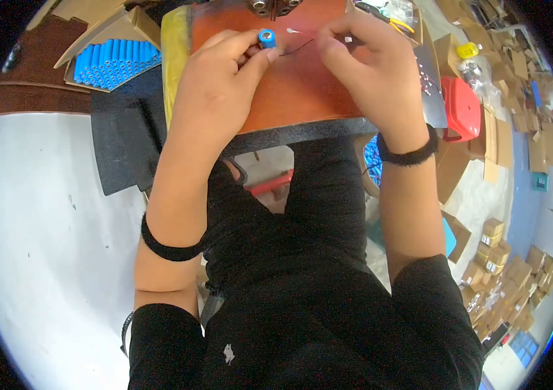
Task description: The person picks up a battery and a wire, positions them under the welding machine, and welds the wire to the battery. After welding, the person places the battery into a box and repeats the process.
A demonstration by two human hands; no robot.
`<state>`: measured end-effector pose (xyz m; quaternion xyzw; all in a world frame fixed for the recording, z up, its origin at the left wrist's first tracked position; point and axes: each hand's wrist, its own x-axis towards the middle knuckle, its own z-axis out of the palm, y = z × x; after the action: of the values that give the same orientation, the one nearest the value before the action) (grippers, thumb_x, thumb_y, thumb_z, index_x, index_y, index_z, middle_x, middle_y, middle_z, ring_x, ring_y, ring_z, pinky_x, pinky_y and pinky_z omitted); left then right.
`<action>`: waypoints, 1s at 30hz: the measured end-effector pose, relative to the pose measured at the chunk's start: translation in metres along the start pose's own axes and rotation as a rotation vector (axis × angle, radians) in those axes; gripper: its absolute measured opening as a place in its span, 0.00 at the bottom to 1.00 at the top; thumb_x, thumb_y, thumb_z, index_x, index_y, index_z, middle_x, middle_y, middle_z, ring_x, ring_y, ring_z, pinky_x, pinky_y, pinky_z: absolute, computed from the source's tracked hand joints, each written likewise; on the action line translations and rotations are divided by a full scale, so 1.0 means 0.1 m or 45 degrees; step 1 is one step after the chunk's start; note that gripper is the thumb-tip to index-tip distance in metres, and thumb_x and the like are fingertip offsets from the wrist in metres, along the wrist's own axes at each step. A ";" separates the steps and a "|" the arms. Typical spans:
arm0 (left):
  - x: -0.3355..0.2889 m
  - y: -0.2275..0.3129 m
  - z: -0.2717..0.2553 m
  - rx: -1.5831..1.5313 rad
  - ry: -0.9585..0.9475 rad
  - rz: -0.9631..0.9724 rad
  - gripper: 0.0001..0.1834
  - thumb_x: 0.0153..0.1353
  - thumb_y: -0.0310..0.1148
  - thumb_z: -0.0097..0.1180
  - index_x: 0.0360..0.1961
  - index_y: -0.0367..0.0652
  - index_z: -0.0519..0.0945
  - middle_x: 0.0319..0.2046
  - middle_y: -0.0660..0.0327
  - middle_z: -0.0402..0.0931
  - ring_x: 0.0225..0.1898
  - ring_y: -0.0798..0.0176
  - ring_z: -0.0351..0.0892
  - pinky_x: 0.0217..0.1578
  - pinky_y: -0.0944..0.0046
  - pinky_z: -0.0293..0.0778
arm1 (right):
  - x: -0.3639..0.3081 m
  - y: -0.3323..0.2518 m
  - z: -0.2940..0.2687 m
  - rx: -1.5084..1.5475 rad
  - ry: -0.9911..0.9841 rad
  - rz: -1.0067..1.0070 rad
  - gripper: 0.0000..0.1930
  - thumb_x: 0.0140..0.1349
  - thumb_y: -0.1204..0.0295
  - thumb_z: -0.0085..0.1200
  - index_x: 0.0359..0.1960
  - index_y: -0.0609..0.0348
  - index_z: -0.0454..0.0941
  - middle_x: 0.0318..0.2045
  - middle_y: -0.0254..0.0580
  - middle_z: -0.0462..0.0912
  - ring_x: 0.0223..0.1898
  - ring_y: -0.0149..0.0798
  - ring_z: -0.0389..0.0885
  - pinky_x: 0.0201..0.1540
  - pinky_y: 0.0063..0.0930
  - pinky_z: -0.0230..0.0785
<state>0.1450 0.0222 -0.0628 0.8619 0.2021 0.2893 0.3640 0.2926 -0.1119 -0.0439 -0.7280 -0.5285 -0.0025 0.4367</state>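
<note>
Pale floor [42, 247] bright at left; dark clothing [289, 312] grainy; hazy sheen on tabletop [302, 88]; edges bent, corners black.

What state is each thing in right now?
Left hand: closed on a blue battery
Blue battery: held, one end showing
Dark wire: slightly curved, between the hands
Right hand: curled, grip on the wire unclear
Cardboard box: open, holding many blue batteries

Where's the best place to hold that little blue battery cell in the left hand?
Probably the battery cell is best pinched around its smooth side wall, coming from the left, as the left hand does. It is a slim cylinder with one round end facing the camera, so a side grip leaves that end uncovered.
</note>
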 end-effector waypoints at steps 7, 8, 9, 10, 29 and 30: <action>0.04 -0.04 0.07 0.203 0.028 0.044 0.11 0.62 0.35 0.57 0.40 0.39 0.80 0.32 0.48 0.75 0.37 0.42 0.76 0.37 0.51 0.71 | 0.23 -0.28 -0.03 -0.032 -0.047 0.059 0.07 0.52 0.75 0.57 0.24 0.67 0.76 0.24 0.53 0.77 0.30 0.55 0.77 0.34 0.37 0.71; 0.05 -0.04 0.08 0.291 0.046 0.084 0.10 0.62 0.35 0.56 0.40 0.40 0.80 0.33 0.48 0.75 0.38 0.41 0.76 0.37 0.49 0.71 | 0.26 -0.29 -0.02 -0.038 -0.031 -0.061 0.07 0.52 0.75 0.57 0.25 0.67 0.76 0.25 0.54 0.78 0.31 0.55 0.78 0.35 0.39 0.72; 0.06 -0.06 0.08 0.287 0.044 0.083 0.10 0.62 0.35 0.56 0.40 0.40 0.80 0.33 0.48 0.75 0.38 0.41 0.76 0.37 0.49 0.71 | 0.28 -0.29 -0.01 -0.044 -0.015 -0.182 0.07 0.52 0.75 0.56 0.25 0.68 0.77 0.26 0.54 0.79 0.32 0.56 0.78 0.37 0.41 0.73; 0.06 -0.07 0.09 0.314 0.058 0.098 0.10 0.63 0.36 0.56 0.39 0.40 0.79 0.34 0.48 0.75 0.38 0.41 0.76 0.38 0.48 0.71 | 0.29 -0.28 0.00 -0.046 -0.018 -0.177 0.07 0.52 0.75 0.56 0.25 0.68 0.77 0.26 0.54 0.79 0.32 0.56 0.78 0.37 0.41 0.73; 0.06 -0.06 0.11 0.381 0.048 0.065 0.14 0.64 0.35 0.57 0.45 0.38 0.80 0.37 0.48 0.77 0.38 0.45 0.78 0.41 0.56 0.73 | 0.34 -0.24 0.04 -0.249 -0.093 -0.152 0.07 0.54 0.73 0.55 0.27 0.68 0.78 0.27 0.57 0.79 0.33 0.58 0.78 0.38 0.44 0.73; 0.07 -0.08 0.11 0.380 0.047 0.064 0.14 0.64 0.35 0.57 0.45 0.38 0.80 0.37 0.48 0.77 0.38 0.45 0.78 0.41 0.56 0.73 | 0.34 -0.25 0.04 -0.289 -0.108 -0.142 0.07 0.54 0.73 0.55 0.27 0.68 0.78 0.28 0.57 0.79 0.33 0.58 0.78 0.38 0.44 0.73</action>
<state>0.1562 0.0260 -0.0725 0.9058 0.2280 0.2810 0.2205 0.2869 -0.0814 -0.0148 -0.7418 -0.5823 -0.0558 0.3280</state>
